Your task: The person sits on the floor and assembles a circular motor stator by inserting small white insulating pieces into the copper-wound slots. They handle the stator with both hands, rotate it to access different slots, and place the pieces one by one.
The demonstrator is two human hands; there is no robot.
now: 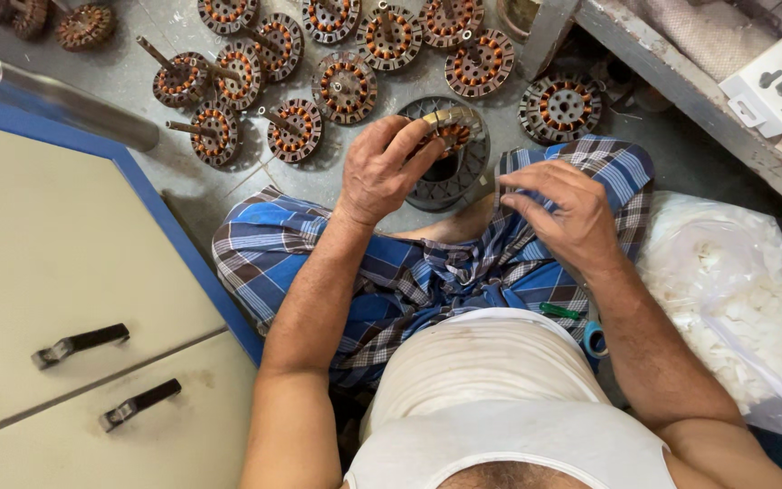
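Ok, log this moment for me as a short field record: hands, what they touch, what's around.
left hand: fingers closed on a wound stator above a dark round piece
right hand: pinching at the blue checked cloth on the lap
floor: more copper-wound stators laid out
right side: clear bag of white pieces
left side: cream cabinet, black handles

Wound stators with copper coils point(346, 86) lie scattered on the grey floor point(183, 195) along its far edge, several with shafts sticking up; two more sit at the far-left corner point(83, 25). Cream cabinet with blue edging point(56, 263) and two black handles point(79, 344) fills the left side. Clear bag of white pieces point(735, 299) lies at right, below a wooden ledge point(681, 86) carrying a white box point(780, 81).
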